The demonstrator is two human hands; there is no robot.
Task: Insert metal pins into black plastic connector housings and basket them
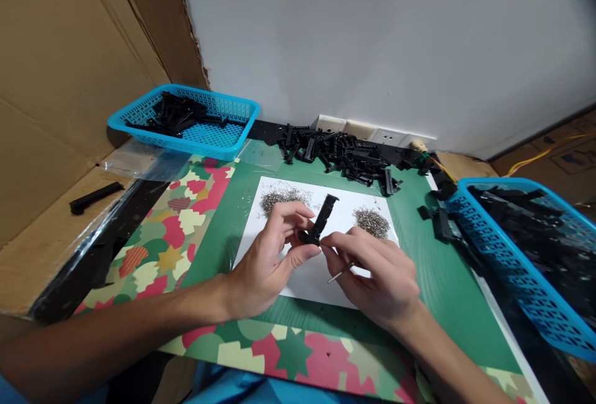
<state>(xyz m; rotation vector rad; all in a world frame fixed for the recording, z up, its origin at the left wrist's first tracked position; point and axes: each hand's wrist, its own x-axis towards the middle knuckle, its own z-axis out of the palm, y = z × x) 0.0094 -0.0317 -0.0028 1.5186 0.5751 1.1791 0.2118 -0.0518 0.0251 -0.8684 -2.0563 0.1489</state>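
Observation:
My left hand (274,252) grips a black plastic part (324,216) by its lower end, so that it tilts upward over the white sheet (307,292). My right hand (375,267) is closed beside that lower end, its thumb and forefinger pinched together at the part. A thin metal rod (339,273) sticks out from under the right fingers. Whatever sits between those fingertips is too small to make out. Behind the hands, two piles of tiny metal springs or pins lie on the sheet, a left pile (279,199) and a right pile (371,223).
A heap of small black parts (347,154) lies along the wall. Blue baskets of black parts stand at the left (228,149) and right (512,267). One long black piece (95,198) rests on cardboard at the left. A plug (419,145) sits in the socket strip.

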